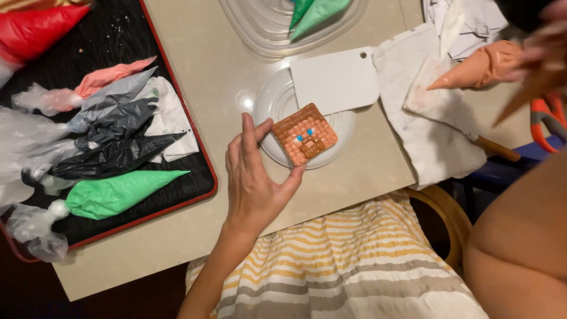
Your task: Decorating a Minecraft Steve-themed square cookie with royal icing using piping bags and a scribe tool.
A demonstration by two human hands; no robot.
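Note:
A square cookie (305, 133) iced in orange-brown squares, with two blue dots and a darker brown patch, lies on a small white plate (269, 103). My left hand (255, 177) grips the cookie's left corner between thumb and fingers. My right hand (546, 38), blurred at the top right, holds a brown piping bag (522, 97) whose tip points down-left. An orange piping bag (479, 68) lies against the same fingers, its tip over a white towel (425, 127); whether the hand grips it too is unclear.
A black tray with a red rim (204, 145) on the left holds several piping bags: red, pink, grey, black, green (121, 192). A white scraper card (335, 80) rests on the plate's far edge. A clear container (260, 29) holds green bags. Orange-handled scissors (546, 118) lie at right.

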